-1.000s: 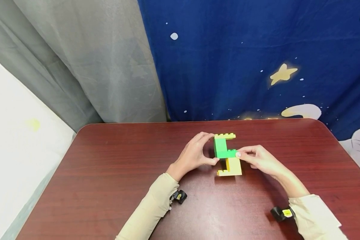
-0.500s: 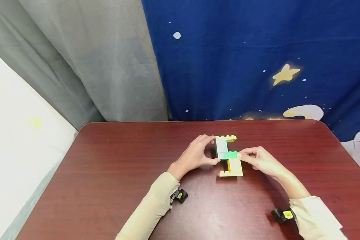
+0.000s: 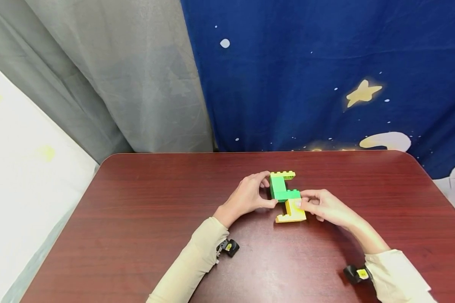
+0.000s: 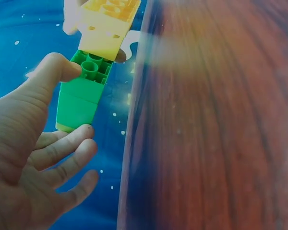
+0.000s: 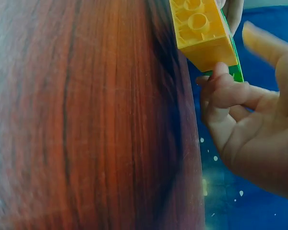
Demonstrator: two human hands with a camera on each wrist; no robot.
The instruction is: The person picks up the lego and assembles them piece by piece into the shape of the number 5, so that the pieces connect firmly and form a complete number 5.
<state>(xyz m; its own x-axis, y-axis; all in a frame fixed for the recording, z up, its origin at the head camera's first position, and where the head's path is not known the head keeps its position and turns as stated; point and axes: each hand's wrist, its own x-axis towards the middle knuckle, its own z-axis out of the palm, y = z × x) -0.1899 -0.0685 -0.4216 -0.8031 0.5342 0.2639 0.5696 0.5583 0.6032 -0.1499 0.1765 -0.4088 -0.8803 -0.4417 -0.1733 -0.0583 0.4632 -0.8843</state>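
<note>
A joined build of toy building bricks is held up between both hands in the head view. Green bricks [image 3: 278, 187] form its middle, with a yellow brick [image 3: 283, 174] at the far end and yellow bricks [image 3: 291, 215] at the near end. My left hand [image 3: 247, 194] grips the green part between thumb and fingertips; in the left wrist view the hollow underside of a green brick [image 4: 90, 69] shows by the thumb. My right hand [image 3: 326, 206] holds the near yellow part, thumb in front. In the right wrist view its curled fingers touch the yellow brick [image 5: 209, 50], and its thumb is blurred.
The build is above a dark red-brown wooden table [image 3: 155, 210]. Behind the table's far edge hang a grey curtain [image 3: 136, 75] and a blue curtain [image 3: 280, 75] with stars. A small black camera is on each wrist.
My right thumb and fingers have shifted from the end of the green brick down onto the near yellow part. The left hand keeps its grip, and the build has tilted slightly.
</note>
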